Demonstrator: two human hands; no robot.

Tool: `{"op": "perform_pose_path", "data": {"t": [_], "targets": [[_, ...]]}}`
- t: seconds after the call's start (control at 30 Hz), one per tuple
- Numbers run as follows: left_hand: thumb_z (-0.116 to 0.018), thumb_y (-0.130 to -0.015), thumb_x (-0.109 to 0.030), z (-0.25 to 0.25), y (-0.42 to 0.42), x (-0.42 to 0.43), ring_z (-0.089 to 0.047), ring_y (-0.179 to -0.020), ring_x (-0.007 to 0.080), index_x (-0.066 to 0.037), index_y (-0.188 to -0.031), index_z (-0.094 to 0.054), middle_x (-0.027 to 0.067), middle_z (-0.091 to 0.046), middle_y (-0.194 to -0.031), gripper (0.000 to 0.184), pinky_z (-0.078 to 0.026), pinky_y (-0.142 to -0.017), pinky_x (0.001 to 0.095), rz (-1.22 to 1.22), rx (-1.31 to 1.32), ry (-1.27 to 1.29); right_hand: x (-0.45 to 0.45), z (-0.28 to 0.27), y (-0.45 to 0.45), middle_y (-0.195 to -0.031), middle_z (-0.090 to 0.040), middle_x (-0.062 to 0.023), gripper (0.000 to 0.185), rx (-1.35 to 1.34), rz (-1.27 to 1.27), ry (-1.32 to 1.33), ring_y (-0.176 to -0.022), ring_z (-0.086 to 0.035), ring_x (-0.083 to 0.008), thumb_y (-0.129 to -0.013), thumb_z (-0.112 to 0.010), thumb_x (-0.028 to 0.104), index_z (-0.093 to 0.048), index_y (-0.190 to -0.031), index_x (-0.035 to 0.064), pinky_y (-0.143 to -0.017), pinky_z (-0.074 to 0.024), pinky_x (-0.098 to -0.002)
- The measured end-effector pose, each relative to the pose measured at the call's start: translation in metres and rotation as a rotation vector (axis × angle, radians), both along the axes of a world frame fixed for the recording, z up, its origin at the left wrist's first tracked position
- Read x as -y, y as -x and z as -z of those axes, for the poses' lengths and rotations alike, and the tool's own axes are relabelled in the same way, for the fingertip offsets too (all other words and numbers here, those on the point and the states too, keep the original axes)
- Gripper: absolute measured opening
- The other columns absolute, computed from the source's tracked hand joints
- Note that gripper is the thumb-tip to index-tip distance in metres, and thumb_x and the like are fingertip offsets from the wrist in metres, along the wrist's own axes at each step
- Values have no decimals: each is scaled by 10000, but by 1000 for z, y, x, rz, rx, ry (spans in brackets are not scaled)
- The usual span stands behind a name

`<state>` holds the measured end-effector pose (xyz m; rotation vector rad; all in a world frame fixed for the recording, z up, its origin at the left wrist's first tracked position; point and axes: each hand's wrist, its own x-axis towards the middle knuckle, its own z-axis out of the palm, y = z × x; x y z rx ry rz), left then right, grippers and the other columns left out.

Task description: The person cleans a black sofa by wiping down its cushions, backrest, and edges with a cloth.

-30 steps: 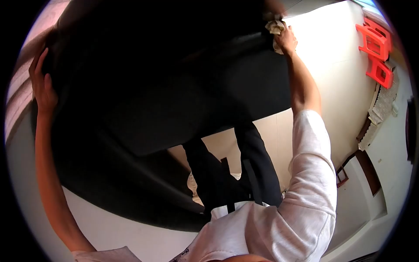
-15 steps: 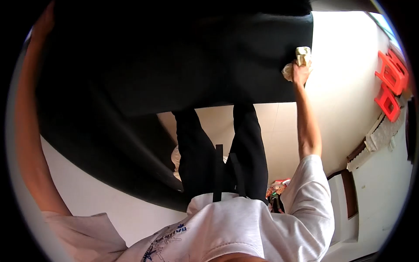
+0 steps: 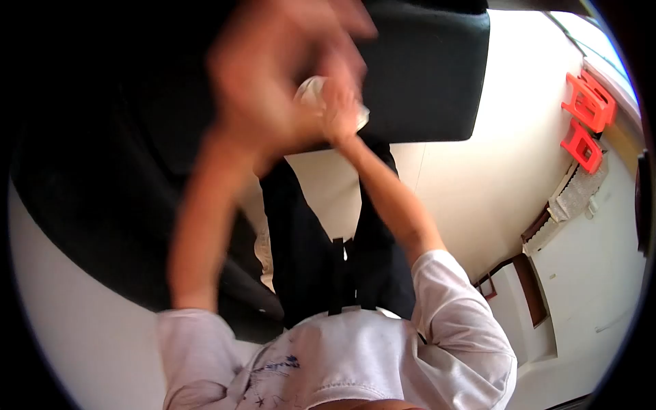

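A crumpled pale cloth (image 3: 312, 89) lies under my right hand (image 3: 339, 113), near the front edge of a black padded seat (image 3: 430, 75). The cloth shows on both sides of that hand. My left hand (image 3: 273, 68) is raised in front of the seat, close to the camera and beside the right one. Motion smears its fingers, so their shape is unclear. It partly covers the cloth and the seat.
Red plastic stools (image 3: 589, 102) stand at the right, by a grey-white textured cloth (image 3: 577, 195). Pale floor (image 3: 471, 184) lies between them and the seat. A curved black side (image 3: 89, 212) runs along the left. My black-trousered legs are below the seat.
My left hand has come from the far left edge to the middle. My right hand has moved left along the seat with the cloth. The view has shifted slightly.
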<state>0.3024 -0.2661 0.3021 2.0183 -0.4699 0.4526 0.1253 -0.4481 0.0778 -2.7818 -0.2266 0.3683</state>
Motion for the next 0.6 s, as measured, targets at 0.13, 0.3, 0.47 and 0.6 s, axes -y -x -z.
{"op": "perform_pose_path", "data": {"t": [0.13,0.3,0.47,0.6], "targets": [[-661,-781,-55,-46,143,73,-617,-657,168,-70,-992,-680,22,-664,-758,212,-495,-609,313,57,-479,560,-66,0,45,-1154,-538,-125,604,-276,-248,203,-1093,-512,-276,-838,-580,219,-432,-1394,36,-894,-439,-406],[-692,-774,-32,-108,170,24,-662,-713,177,-78,-949,-679,36,-707,-837,181,-505,-620,291,86,-495,811,-52,10,40,-1146,-524,-123,727,-266,-361,220,-1069,-538,-272,-734,-729,207,-414,-1361,17,-861,-476,-397],[-714,-681,-240,-130,157,-43,-613,-768,171,-91,-741,-620,-17,-577,-748,186,-488,-621,313,-95,-202,829,-54,7,39,-1185,-498,-146,867,-263,-367,340,-1112,-528,-305,-685,-792,202,-346,-1402,6,-901,-483,-416],[-711,-665,-190,-146,178,-106,-627,-794,176,-104,-635,-596,-15,-598,-721,147,-494,-633,295,158,-132,777,-56,0,32,-1222,-487,-165,931,-319,-388,424,-1137,-524,-320,-685,-810,205,-293,-1428,-14,-911,-485,-423]]}}
